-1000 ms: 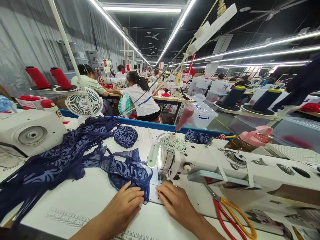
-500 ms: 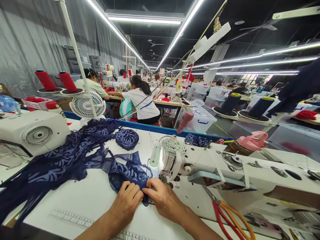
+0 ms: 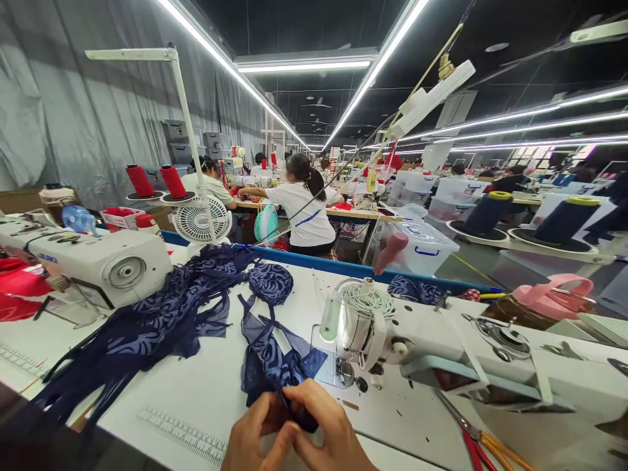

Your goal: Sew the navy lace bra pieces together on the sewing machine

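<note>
A navy patterned fabric piece with sheer panels (image 3: pixel 275 350) lies in front of the sewing machine (image 3: pixel 366 333), its near edge pinched between both hands. My left hand (image 3: pixel 260 432) has its thumb and fingers closed on that edge. My right hand (image 3: pixel 324 422) grips the same edge from the other side, its fingers bent and nearly touching the left ones. The fabric's right corner reaches the needle plate near the presser foot. Just behind it rests a navy patterned cup (image 3: pixel 271 283). To the left stretches a long heap of navy patterned fabric (image 3: pixel 147 320).
Scissors with red and orange handles (image 3: pixel 478 435) lie at the right below the machine arm. At left stands a second sewing machine (image 3: pixel 115 265) beside red fabric (image 3: pixel 22 288). A small white fan (image 3: pixel 202 221) and thread cones (image 3: pixel 140 181) stand behind. A person in white (image 3: pixel 304 206) sits ahead.
Both hands have drawn the fabric piece toward me, away from the needle area, and lifted its near edge. The view has swung left, so the surroundings appear shifted right.
</note>
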